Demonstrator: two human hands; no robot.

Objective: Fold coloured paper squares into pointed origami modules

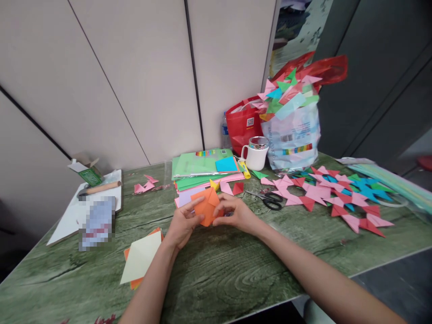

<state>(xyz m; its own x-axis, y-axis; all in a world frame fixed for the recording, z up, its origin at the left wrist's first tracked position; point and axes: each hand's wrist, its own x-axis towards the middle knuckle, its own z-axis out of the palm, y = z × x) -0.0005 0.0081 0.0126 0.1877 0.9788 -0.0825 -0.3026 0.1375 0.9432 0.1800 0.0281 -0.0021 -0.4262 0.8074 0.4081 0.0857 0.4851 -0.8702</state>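
Between my two hands, a little above the green wood-grain table [236, 265], is a sheet of orange paper [206, 206] with folds across it. My left hand [184, 221] grips its left side, thumb in front. At its right edge, my right hand [232, 212] pinches the paper with thumb and fingers. Behind the orange paper lie a small yellow folded piece [214, 185] and a lilac sheet [189, 196]. Beside my left forearm rests a small stack of square paper, with a cream sheet [141, 257] on top and orange edges showing.
Black-handled scissors [272, 200] lie right of my hands, beside linked pink, red and blue folded pieces [317, 194]. At the back stand a white mug [256, 155], a red bag [241, 126] and a full plastic bag [293, 135]. Coloured paper packs [202, 163] lie by the wall; a white board [70, 220] sits left.
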